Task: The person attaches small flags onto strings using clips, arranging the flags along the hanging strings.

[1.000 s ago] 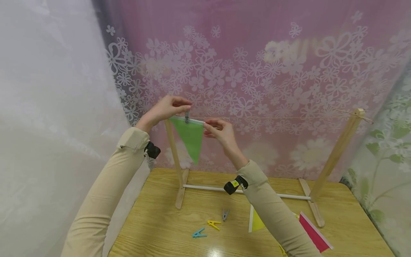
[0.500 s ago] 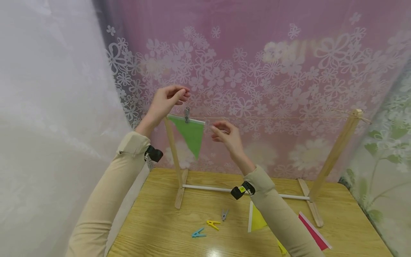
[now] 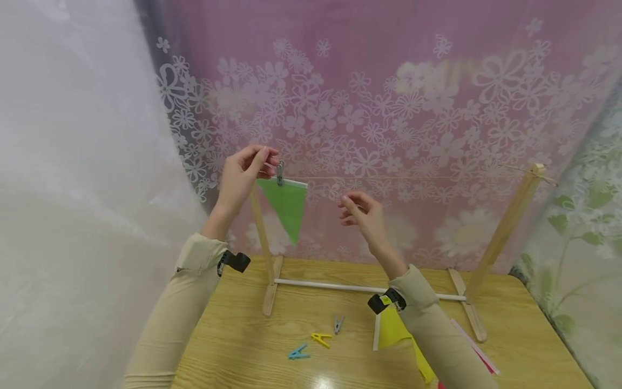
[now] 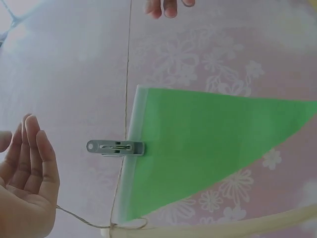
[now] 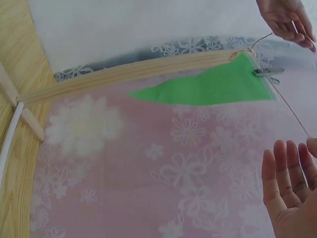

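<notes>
A green triangular flag point(image 3: 286, 210) with a white top edge hangs from a thin string point(image 3: 389, 177), its tip pointing down. A grey clothespin point(image 3: 280, 174) clamps the flag's top edge to the string. My left hand point(image 3: 238, 178) is just left of the clothespin; the left wrist view shows a gap between its bent fingers point(image 4: 34, 148) and the clothespin point(image 4: 116, 148). My right hand point(image 3: 366, 216) hovers to the right of the flag, below the string, its fingers loosely bent. Both hands hold nothing.
Two wooden posts point(image 3: 505, 232) carry the string, with a white rod point(image 3: 335, 286) joining their feet. Grey point(image 3: 338, 324), yellow point(image 3: 320, 339) and blue clothespins point(image 3: 298, 352) lie on the table point(image 3: 243, 335). A yellow flag point(image 3: 390, 329) and a pink flag point(image 3: 473, 346) lie partly under my right forearm.
My left hand let go of the clothespin, rose, then came down beside it. My right hand released the flag's corner and moved right and slightly down. The flag stays hanging.
</notes>
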`<state>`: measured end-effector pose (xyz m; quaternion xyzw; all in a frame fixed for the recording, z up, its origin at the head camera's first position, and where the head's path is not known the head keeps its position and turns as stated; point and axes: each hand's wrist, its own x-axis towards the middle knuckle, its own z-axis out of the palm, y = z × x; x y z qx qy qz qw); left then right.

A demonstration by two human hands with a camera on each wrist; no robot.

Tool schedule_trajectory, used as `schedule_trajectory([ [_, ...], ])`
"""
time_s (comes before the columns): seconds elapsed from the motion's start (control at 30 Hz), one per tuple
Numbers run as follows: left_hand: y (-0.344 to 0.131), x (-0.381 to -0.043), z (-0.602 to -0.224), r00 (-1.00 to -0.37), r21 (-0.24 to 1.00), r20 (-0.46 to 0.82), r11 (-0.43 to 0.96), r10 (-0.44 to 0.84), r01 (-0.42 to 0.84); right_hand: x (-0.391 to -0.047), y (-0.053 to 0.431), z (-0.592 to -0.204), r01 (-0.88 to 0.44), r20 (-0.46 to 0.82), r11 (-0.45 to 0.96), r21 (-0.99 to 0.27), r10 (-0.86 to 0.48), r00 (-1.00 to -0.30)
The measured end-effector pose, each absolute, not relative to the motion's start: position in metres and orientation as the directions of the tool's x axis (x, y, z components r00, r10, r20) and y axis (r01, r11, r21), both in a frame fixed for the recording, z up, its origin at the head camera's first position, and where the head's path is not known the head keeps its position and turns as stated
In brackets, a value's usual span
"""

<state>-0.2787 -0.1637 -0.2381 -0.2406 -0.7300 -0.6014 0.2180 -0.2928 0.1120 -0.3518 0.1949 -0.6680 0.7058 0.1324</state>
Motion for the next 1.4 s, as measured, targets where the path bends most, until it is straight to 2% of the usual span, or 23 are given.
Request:
schedule_trajectory([
  [0.13, -0.165, -0.268, -0.256, -0.789, 0.774, 0.611, 0.165, 0.06, 0.612, -0.291, 0.127, -0.361, -0.446, 0.448, -0.048, -0.894, -0.06, -0.892],
  [0.3, -0.166, -0.263, -0.288, -0.827, 0.816, 0.559, 0.137, 0.054, 0.561, -0.289, 0.147, -0.375, -0.426, 0.427, -0.017, -0.904, -0.039, -0.903],
  [0.53, -0.16, -0.261, -0.355, -0.89, 0.887, 0.452, 0.083, 0.052, 0.455, -0.284, 0.174, -0.401, -0.369, 0.368, 0.03, -0.929, -0.024, -0.929],
  [0.8, -0.149, -0.256, -0.427, -0.935, 0.935, 0.348, 0.045, 0.072, 0.352, -0.279, 0.209, -0.441, -0.287, 0.29, 0.081, -0.955, 0.029, -0.957],
  [1.07, -0.138, -0.242, -0.498, -0.977, 0.969, 0.204, 0.129, 0.06, 0.21, -0.277, 0.237, -0.494, -0.227, 0.236, 0.225, -0.948, 0.013, -0.972],
  [1.23, -0.135, -0.23, -0.549, -0.973, 0.948, 0.198, 0.23, 0.118, 0.221, -0.276, 0.243, -0.532, -0.108, 0.129, 0.343, -0.933, 0.038, -0.991],
  [1.4, -0.134, -0.215, -0.588, -0.964, 0.91, 0.177, 0.34, 0.198, 0.238, -0.271, 0.246, -0.561, -0.078, 0.077, 0.485, -0.871, -0.021, -0.997],
])
